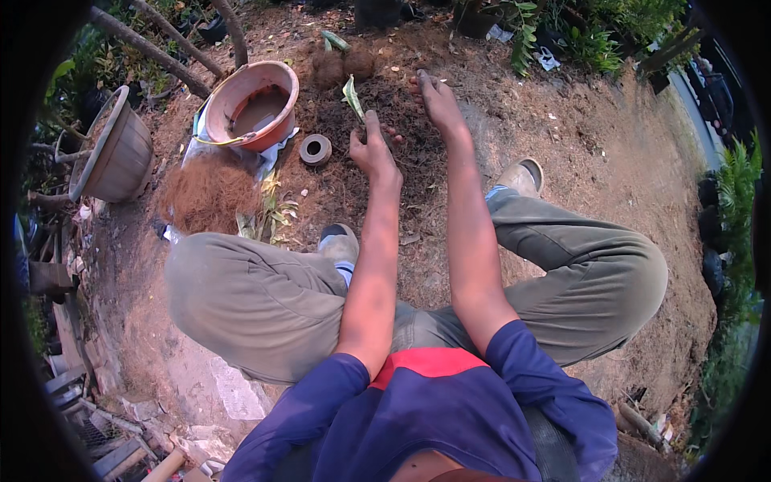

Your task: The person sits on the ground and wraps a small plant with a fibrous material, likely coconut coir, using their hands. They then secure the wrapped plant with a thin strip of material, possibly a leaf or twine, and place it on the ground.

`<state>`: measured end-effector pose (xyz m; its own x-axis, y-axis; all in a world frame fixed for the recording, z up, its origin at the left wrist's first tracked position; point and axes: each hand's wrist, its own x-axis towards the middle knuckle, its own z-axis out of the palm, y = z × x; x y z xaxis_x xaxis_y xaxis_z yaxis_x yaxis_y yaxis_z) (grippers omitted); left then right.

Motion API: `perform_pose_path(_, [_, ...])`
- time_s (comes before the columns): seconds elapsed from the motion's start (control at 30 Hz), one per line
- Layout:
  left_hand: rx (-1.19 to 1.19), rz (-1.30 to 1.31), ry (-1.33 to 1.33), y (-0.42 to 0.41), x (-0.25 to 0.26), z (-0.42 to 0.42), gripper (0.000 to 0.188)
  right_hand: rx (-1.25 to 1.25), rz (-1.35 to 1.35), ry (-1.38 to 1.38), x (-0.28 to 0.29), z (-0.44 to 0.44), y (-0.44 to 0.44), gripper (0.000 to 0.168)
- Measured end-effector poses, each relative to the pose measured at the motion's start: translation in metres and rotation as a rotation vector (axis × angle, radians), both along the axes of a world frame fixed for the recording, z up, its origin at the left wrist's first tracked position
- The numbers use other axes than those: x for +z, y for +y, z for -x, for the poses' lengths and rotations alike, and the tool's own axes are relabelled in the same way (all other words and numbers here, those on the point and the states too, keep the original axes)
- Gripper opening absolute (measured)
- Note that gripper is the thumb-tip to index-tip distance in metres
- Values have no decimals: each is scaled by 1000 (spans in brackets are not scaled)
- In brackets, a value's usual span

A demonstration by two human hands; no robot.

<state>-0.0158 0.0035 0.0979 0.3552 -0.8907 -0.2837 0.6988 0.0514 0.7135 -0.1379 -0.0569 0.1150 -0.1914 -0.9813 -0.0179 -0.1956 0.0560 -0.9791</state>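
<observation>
My left hand (376, 147) holds a pale-edged green leaf cutting (352, 99), like a snake plant's, its tip pointing away from me. Dark loose soil (400, 153) mixed with fibres lies under both hands. To the right, my right hand (440, 105) is over the soil's edge, its fingers apart and dirty; nothing shows in it, though its palm is hidden. Beyond the leaf sit two brown fibre balls, a left one (328, 69) and a right one (359, 64), with cut green leaf pieces (335, 41) at their tops. A roll of twine (325, 155) stands left of my left hand.
An orange bucket (283, 123) with murky water stands at left on a white sheet (277, 150). Nearer lie a heap of brown coir fibre (208, 193) and leaf scraps (274, 211). A large planter (123, 150) tilts at far left, near several stems. Potted plants line the back.
</observation>
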Motion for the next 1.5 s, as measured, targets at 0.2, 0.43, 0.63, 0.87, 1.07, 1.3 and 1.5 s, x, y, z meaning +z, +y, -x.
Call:
perform_pose_path(0.2, [45,-8,17,9,-25,15,35,14,-56,227,-76,39,-61,53])
perform_pose_path(0.43, [59,-267,27,-7,-92,14,29,219,-168,555,-112,1,-61,40])
perform_pose_path(0.63, [-16,-385,-62,0,-121,26,31,199,-34,1031,-114,-18,-99,56])
perform_pose_path(0.87, [-24,-426,-144,-3,-125,24,27,266,6,1200,-147,-29,-107,57])
perform_pose_path(1.07, [80,-371,-118,-6,-116,24,25,320,119,1263,-145,-24,-84,49])
perform_pose_path(1.3, [137,-309,-78,-3,-117,35,25,240,158,1354,-145,-13,-96,60])
perform_pose_path(1.5, [142,-307,-65,2,-121,48,25,353,37,1246,-141,-10,-79,48])
